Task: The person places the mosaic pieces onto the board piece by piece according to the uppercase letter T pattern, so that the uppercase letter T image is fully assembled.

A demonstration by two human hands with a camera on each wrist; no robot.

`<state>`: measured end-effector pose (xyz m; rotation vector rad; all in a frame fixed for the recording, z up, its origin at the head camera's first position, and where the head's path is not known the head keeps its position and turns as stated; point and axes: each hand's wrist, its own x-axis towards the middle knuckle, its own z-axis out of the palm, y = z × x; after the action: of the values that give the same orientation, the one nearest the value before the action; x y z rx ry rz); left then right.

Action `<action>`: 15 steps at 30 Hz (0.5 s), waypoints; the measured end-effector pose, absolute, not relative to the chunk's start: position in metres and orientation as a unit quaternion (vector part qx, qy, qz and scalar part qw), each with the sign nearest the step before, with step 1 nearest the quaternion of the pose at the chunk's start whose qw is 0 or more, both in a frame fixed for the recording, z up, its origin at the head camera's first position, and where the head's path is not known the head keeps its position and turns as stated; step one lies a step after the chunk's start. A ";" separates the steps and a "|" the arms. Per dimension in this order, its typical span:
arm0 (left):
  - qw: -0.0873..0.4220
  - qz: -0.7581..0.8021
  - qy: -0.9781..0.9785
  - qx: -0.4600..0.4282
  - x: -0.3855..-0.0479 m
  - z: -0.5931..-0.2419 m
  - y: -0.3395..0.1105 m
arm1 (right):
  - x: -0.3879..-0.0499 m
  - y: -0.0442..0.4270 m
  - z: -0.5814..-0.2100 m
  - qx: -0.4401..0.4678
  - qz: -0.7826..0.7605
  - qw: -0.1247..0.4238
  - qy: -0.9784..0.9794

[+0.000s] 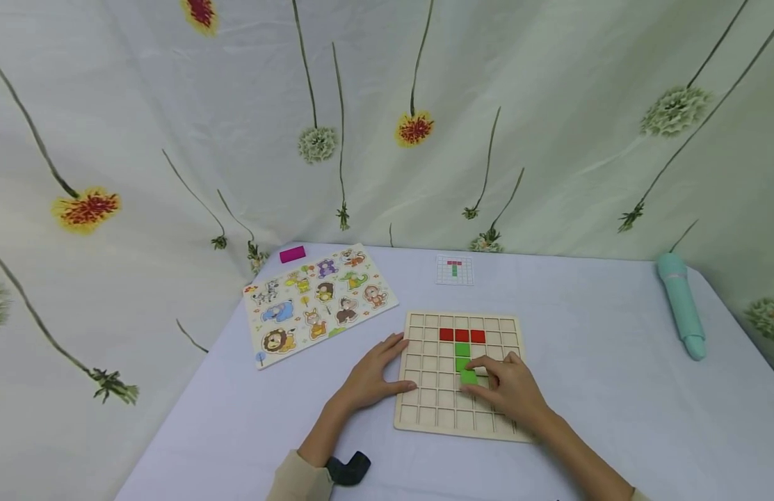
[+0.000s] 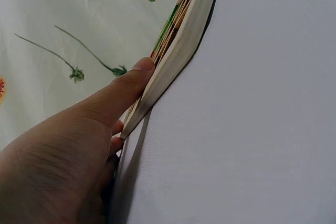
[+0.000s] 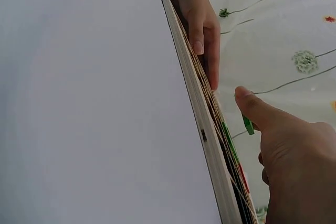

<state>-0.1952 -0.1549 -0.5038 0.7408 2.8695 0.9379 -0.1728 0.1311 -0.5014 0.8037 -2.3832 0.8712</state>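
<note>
A wooden grid board lies on the white table. Three red square tiles form a row in its upper part, with green tiles in a column under the middle one. My right hand pinches a green tile between thumb and fingers, at the column's lower end. In the right wrist view that green tile is held above the board. My left hand rests at the board's left edge, its thumb on the rim and the fingers extended along the side.
An animal puzzle board lies at the back left, beside a magenta block. Behind the grid board is a small pattern card showing a red and green T. A teal microphone-shaped object lies at the right.
</note>
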 end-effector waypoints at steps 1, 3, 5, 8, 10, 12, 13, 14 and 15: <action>0.016 0.302 0.923 0.239 -0.195 -0.504 -0.155 | -0.173 0.129 -0.502 0.288 0.315 0.235 -0.873; 0.016 0.301 0.924 0.237 -0.195 -0.503 -0.155 | -0.174 0.125 -0.502 0.278 0.311 0.233 -0.879; 0.017 0.302 0.924 0.236 -0.195 -0.503 -0.155 | -0.174 0.122 -0.502 0.270 0.307 0.230 -0.883; 0.017 0.303 0.923 0.236 -0.194 -0.503 -0.154 | -0.173 0.119 -0.502 0.264 0.302 0.225 -0.888; 0.017 0.303 0.923 0.237 -0.194 -0.503 -0.154 | -0.173 0.119 -0.501 0.261 0.296 0.223 -0.891; 0.017 0.302 0.923 0.237 -0.194 -0.503 -0.154 | -0.172 0.119 -0.501 0.259 0.289 0.221 -0.895; 0.017 0.302 0.923 0.237 -0.194 -0.502 -0.154 | -0.172 0.119 -0.501 0.258 0.286 0.221 -0.896; 0.017 0.302 0.923 0.237 -0.194 -0.502 -0.154 | -0.172 0.119 -0.501 0.258 0.283 0.221 -0.897; 0.016 0.302 0.923 0.238 -0.194 -0.502 -0.154 | -0.172 0.119 -0.501 0.258 0.279 0.221 -0.898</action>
<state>-0.1944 -0.1542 -0.5023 0.7388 2.8710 0.9377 -0.1722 0.1190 -0.5013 0.7134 -2.4824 0.7700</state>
